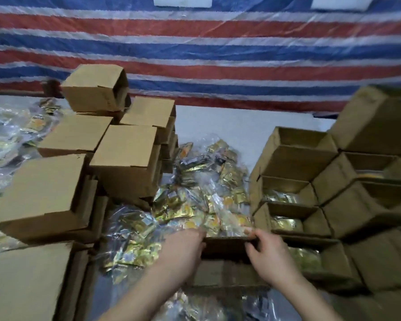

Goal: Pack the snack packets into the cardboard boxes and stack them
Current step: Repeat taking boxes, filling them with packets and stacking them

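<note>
Two bare hands hold a small brown cardboard box (227, 251) at its far rim, among a heap of packets and stacked cartons.

The left hand (183, 249) grips the box's left end with fingers curled over the edge; the right hand (267, 253) pinches the right end of the same rim, thumb on the near side and fingers over the top. What lies inside the box cannot be told. Just beyond both hands spreads a pile of gold foil snack packets in clear plastic (202, 195). To the left of the left hand stand closed brown cardboard boxes in stacks (125, 156). To the right of the right hand sit open-topped brown cartons (294, 158) in rows, some showing gold packets within. Far beyond hangs a red, white and blue striped tarpaulin (218, 54).
</note>
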The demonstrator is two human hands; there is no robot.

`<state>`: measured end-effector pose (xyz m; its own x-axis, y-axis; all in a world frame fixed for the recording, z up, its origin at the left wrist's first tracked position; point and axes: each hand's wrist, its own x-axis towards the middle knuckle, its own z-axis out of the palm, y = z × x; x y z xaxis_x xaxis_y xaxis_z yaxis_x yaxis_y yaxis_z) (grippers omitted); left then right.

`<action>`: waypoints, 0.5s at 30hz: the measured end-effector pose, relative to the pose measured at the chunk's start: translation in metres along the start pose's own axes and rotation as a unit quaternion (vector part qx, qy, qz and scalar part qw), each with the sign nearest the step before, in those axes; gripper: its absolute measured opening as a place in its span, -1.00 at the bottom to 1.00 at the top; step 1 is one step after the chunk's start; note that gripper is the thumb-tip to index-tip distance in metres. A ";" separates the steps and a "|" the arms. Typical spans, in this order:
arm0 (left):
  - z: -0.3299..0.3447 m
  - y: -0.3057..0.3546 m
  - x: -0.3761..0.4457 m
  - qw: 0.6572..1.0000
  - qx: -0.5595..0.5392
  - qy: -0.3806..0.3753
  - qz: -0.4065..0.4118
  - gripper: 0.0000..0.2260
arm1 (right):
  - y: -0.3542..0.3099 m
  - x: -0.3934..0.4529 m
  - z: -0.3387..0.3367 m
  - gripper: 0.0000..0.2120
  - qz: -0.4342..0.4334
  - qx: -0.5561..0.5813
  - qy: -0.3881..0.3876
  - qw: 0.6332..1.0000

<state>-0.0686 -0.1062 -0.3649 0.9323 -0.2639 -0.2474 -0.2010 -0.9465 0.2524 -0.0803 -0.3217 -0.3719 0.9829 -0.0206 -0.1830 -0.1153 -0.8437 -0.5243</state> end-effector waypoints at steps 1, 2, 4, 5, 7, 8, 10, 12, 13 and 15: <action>0.012 0.000 0.007 1.000 -0.008 -0.012 0.011 -0.83 | 0.010 -0.003 0.005 -0.87 0.018 0.001 0.007 1.000; 0.024 0.000 0.013 0.999 -0.012 -0.028 0.020 -0.83 | 0.018 -0.005 0.012 -0.85 0.032 0.004 0.010 0.999; 0.044 -0.002 0.020 0.998 -0.015 -0.057 0.031 -0.83 | 0.032 -0.008 0.028 -0.88 0.056 0.015 0.008 0.998; 0.053 -0.002 0.021 0.997 -0.022 -0.068 0.034 -0.82 | 0.036 -0.009 0.035 -0.88 0.067 0.018 0.003 0.998; 0.066 -0.002 0.023 0.995 -0.046 -0.076 0.048 -0.80 | 0.044 -0.009 0.047 -0.85 0.080 0.024 -0.003 0.997; 0.068 -0.002 0.025 0.994 -0.054 -0.074 0.056 -0.76 | 0.047 -0.009 0.049 -0.81 0.084 0.025 -0.001 0.996; 0.063 -0.001 0.034 0.992 -0.096 -0.063 0.053 -0.62 | 0.052 -0.006 0.050 -0.72 0.096 0.023 0.000 0.995; 0.053 -0.001 0.057 0.988 -0.144 -0.024 0.042 -0.62 | 0.055 -0.003 0.049 -0.66 0.101 0.025 -0.014 0.995; 0.049 -0.001 0.073 0.990 -0.136 -0.004 0.036 -0.69 | 0.055 -0.003 0.048 -0.65 0.097 0.021 -0.020 0.995; 0.047 0.004 0.113 0.998 -0.060 0.002 0.037 -0.71 | 0.054 -0.005 0.047 -0.72 0.082 0.009 -0.028 0.996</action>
<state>0.0217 -0.1486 -0.4359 0.9174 -0.3311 -0.2210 -0.2317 -0.8955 0.3799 -0.0978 -0.3418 -0.4388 0.9410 -0.1262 -0.3139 -0.2765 -0.8216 -0.4985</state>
